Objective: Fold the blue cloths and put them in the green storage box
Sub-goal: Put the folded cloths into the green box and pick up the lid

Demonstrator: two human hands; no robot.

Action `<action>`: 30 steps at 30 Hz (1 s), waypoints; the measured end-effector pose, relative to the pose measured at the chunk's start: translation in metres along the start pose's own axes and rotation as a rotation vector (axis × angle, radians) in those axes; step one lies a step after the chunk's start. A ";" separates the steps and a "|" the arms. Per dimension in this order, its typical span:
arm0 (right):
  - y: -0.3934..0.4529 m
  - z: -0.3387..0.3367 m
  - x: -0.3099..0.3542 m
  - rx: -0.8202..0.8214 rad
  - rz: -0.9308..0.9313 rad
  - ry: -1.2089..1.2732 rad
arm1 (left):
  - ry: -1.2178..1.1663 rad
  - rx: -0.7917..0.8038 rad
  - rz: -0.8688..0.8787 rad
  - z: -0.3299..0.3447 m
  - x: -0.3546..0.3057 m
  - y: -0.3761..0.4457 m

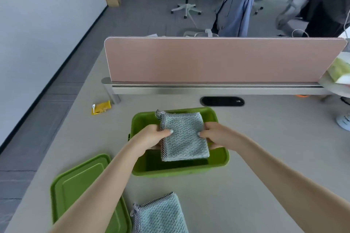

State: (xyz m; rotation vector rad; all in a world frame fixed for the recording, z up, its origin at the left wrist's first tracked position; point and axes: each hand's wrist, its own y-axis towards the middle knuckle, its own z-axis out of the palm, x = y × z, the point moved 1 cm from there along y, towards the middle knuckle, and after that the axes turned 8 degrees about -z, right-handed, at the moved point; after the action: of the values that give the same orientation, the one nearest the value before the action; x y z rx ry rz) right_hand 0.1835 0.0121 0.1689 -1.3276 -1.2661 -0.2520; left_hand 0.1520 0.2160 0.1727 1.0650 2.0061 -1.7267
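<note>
A folded blue cloth [184,138] with a checked border hangs flat over the open green storage box [219,161] in the middle of the desk. My left hand [153,137] grips its left edge, and my right hand [214,135] grips its right edge, thumbs on top. The box's inside looks dark below the cloth. A second blue cloth [161,215] lies on the desk near the bottom edge, in front of the box.
The box's green lid [75,185] lies flat at the lower left. A yellow packet [101,107] sits at the left, by the pink divider screen [217,60]. A black cable port [222,101] lies behind the box. Office chairs stand beyond the desk.
</note>
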 end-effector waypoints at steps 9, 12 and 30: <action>0.080 0.040 -0.018 0.276 0.226 -0.506 | 0.491 0.015 -0.285 -0.004 0.018 0.077; 0.092 0.040 -0.033 0.291 0.291 -0.487 | 0.566 0.040 -0.323 0.003 0.023 0.084; 0.062 0.043 -0.017 -0.029 0.014 -0.880 | 0.610 -0.270 -0.125 0.012 0.033 0.067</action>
State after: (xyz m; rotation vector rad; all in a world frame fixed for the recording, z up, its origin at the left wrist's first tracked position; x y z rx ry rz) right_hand 0.2009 0.0585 0.1087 -1.5287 -1.9735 0.3759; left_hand 0.1727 0.2163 0.0997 1.5220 2.6182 -1.2121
